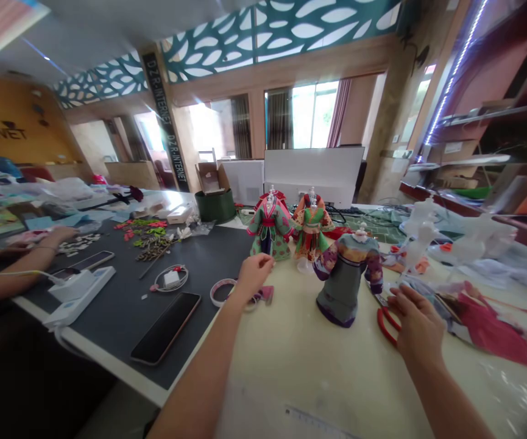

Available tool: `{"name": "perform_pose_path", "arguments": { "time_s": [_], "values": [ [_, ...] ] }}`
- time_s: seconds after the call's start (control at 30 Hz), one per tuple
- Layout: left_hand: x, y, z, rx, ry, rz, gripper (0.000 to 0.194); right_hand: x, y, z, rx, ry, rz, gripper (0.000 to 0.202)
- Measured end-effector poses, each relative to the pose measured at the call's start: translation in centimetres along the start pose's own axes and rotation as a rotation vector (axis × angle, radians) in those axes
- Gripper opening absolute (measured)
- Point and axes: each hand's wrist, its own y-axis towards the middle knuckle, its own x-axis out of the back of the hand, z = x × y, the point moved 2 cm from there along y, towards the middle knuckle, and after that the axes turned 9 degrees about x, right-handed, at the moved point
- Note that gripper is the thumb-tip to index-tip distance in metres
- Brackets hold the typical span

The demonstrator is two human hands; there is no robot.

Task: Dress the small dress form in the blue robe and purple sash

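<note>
My left hand [254, 278] is closed in a pinch in front of a doll in a green and pink robe [270, 228]. What its fingertips hold, if anything, is too small to make out. Under that wrist lie a roll of tape [220, 292] and a pink piece [267, 294]. My right hand [417, 322] has its fingers bent together beside red-handled pliers [385, 326]; any thing between them is hidden. Between my hands stands a doll form in a grey and purple robe [342, 286]. Behind it is a doll in an orange and green robe [312, 225].
White doll forms [423, 228] and pink cloth [491, 323] lie to the right. A phone [167, 328], coiled cable [170, 278] and power strip [80, 296] are left. Another person's arm [21, 268] works at far left. A ruler [313, 422] lies nearest me.
</note>
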Motion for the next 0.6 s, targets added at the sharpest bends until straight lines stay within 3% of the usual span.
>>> {"name": "perform_pose_path", "arguments": {
  "time_s": [0.07,0.13,0.3,0.43,0.6],
  "values": [
    [1.6,-0.5,1.4,0.009,0.134,-0.002,0.019,-0.1,-0.1,0.1,-0.001,0.001,-0.008,0.032],
    [1.9,-1.4,2.8,0.009,0.232,0.033,0.016,-0.1,-0.1,0.1,-0.007,0.001,-0.004,0.031],
    [-0.4,-2.5,5.8,0.0,0.387,0.064,0.01,0.1,-0.2,0.1,-0.019,-0.008,0.024,0.031],
    [-0.8,-1.8,6.6,0.031,0.348,0.042,0.006,0.2,-0.1,0.1,-0.025,-0.018,0.033,0.03],
    [1.4,-0.7,6.1,0.109,0.127,-0.077,0.021,0.0,-0.3,0.1,-0.056,-0.028,0.036,0.028]
  ]
}}
